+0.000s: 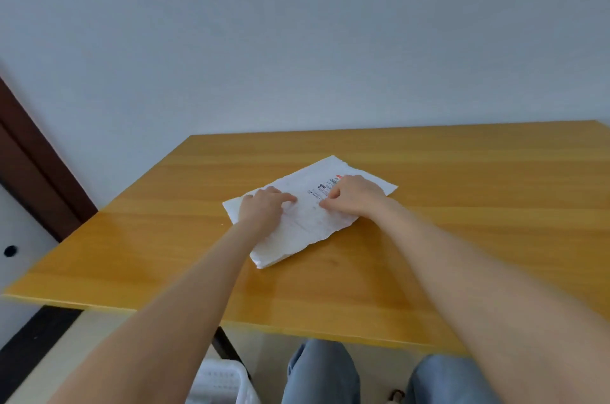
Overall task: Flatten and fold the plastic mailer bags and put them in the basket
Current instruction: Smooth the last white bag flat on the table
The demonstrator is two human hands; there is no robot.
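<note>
As we look down past the near edge, legs [320, 370]: our two knees in light blue trousers, under the tabletop.
Basket [218, 384]: white and perforated, on the floor to the left of our knees, partly hidden behind our left forearm; we cannot see what lies in it.
Table [429, 271]: a yellow wooden top with a dark leg below its near edge.
Mailer bag [307, 228]: white, crumpled plastic, lying spread on the table at a slant, its near corner toward us and its far corner up and to the right; well apart from the basket.
Left hand [264, 209]: palm down on the bag's left part, fingers stretched out flat toward the right, gripping nothing.
Right hand [355, 194]: on the bag's right part, fingers bent with their tips on the plastic; we cannot tell whether they pinch a crease or only press.
Printed label [330, 184]: on the bag, just beside our right fingertips, too blurred to read.
Wall [297, 40]: plain pale grey behind the table.
Door frame [33, 156]: dark brown, at far left.
</note>
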